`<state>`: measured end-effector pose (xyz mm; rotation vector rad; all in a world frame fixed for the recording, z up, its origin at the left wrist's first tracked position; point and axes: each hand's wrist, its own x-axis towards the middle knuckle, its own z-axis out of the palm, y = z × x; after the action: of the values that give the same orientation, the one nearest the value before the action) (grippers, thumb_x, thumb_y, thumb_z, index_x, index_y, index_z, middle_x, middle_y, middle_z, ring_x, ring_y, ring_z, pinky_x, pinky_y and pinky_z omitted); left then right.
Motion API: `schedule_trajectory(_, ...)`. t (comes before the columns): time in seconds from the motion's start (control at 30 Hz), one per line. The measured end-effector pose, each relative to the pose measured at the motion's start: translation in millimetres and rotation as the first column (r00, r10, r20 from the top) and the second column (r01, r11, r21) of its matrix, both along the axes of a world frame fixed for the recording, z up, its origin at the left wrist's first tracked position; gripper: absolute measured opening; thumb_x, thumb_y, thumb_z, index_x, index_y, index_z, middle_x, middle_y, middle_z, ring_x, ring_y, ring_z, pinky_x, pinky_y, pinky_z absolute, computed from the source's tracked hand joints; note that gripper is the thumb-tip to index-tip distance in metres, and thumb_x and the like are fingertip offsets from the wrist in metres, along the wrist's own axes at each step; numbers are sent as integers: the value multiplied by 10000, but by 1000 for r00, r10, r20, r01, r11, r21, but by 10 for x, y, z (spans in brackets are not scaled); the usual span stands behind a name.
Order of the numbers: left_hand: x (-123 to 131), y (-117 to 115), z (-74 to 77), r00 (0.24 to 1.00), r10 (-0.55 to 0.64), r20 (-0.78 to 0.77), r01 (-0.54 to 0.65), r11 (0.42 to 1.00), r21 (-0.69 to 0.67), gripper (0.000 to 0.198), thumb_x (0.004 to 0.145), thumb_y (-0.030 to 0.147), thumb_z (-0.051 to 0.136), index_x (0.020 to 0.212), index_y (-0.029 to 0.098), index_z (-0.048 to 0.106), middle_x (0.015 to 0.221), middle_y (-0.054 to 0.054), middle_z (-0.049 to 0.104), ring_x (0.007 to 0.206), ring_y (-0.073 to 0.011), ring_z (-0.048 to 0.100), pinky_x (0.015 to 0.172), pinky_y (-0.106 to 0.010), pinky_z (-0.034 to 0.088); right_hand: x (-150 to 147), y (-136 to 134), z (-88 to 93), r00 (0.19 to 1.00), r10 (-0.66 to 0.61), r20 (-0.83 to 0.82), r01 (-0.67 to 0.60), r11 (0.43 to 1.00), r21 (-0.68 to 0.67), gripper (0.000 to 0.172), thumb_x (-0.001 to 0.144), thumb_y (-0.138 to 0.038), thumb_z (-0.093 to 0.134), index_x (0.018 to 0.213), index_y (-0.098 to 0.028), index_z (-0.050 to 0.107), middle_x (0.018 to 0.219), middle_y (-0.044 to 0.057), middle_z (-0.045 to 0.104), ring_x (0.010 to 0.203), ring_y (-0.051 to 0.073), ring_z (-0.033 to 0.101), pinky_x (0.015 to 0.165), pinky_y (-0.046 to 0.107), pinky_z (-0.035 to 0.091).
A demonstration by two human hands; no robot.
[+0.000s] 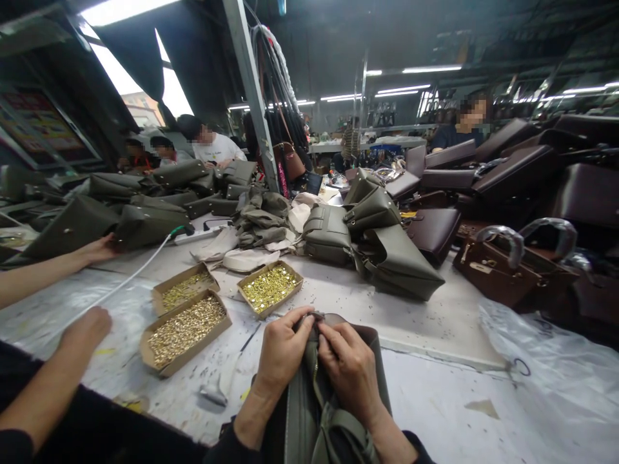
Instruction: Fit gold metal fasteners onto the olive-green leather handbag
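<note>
An olive-green handbag point(297, 422) stands in front of me at the table's near edge, its zipper running lengthwise between my wrists. My left hand point(284, 351) pinches the bag's far top edge with thumb and forefinger. Right beside it, my right hand point(349, 364) grips the same edge with bent fingers. A small dark piece shows between the fingertips, too small to name. Beyond my hands lies a cardboard tray point(261, 314) of gold studs. Left of it are two more trays, one with gold rivets point(186, 328) and one partly filled point(157, 298).
A metal-headed tool point(213, 393) lies left of the bag. Olive bags point(401, 258) and brown handbags point(498, 270) are piled behind and right. Clear plastic point(556, 374) covers the right side. A co-worker's hands point(89, 328) are at the left, near a white cable point(130, 278).
</note>
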<state>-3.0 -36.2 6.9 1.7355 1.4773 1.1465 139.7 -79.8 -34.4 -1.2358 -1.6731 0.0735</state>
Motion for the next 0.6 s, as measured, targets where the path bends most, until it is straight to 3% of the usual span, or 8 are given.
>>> schedule_trajectory(0.37, 65, 1, -54, 994, 34, -101, -32, 999, 26, 265, 947, 320, 541, 988, 206, 776, 951, -48, 815, 885, -228, 762, 823, -319, 553, -29, -7, -8, 982, -28, 187, 32, 999, -13, 288, 1065, -255, 430, 1151, -163, 689, 836, 50, 637, 756, 181, 633, 707, 291, 482)
schedule_trajectory(0.6, 55, 12, -87, 994, 39, -98, -36, 999, 34, 255, 934, 298, 548, 988, 218, 783, 940, -35, 818, 867, -226, 769, 818, -314, 555, -114, -39, 66, 983, -2, 182, 22, 994, -110, 280, 1070, -267, 410, 1083, -174, 674, 841, 55, 623, 765, 200, 627, 700, 306, 480)
